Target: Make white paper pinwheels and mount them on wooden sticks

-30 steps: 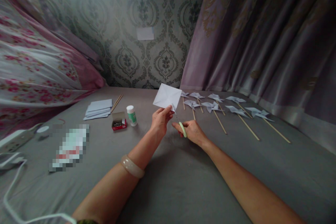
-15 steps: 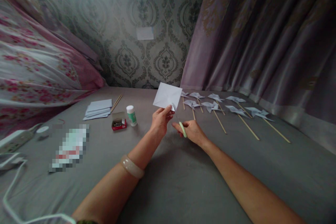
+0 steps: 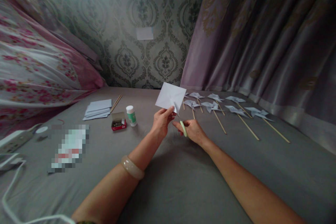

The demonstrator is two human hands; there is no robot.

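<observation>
A square sheet of white paper [image 3: 170, 94] is pinched at its lower corner between the thumb and fingers of my left hand [image 3: 163, 117]. Faint crease lines cross the sheet. My right hand [image 3: 193, 130] is closed around the pale green handles of a pair of scissors [image 3: 183, 128]. Their blades reach up into the paper's lower right part, close to my left thumb. Both hands are held above the grey cloth [image 3: 168, 182]. Part of the blades is hidden by the paper and fingers.
Several paper pinwheels [image 3: 210, 106] on wooden sticks lie to the right. At left are a stack of white paper [image 3: 98, 108], wooden sticks [image 3: 116, 103], a red box of small metal pieces [image 3: 118, 123], a glue stick [image 3: 131, 116], a power strip [image 3: 15, 141] and a white cable [image 3: 10, 185].
The paper has shifted slightly right and turned a little, together with my left hand. The scissor blades now reach further into the paper. My right hand has hardly moved.
</observation>
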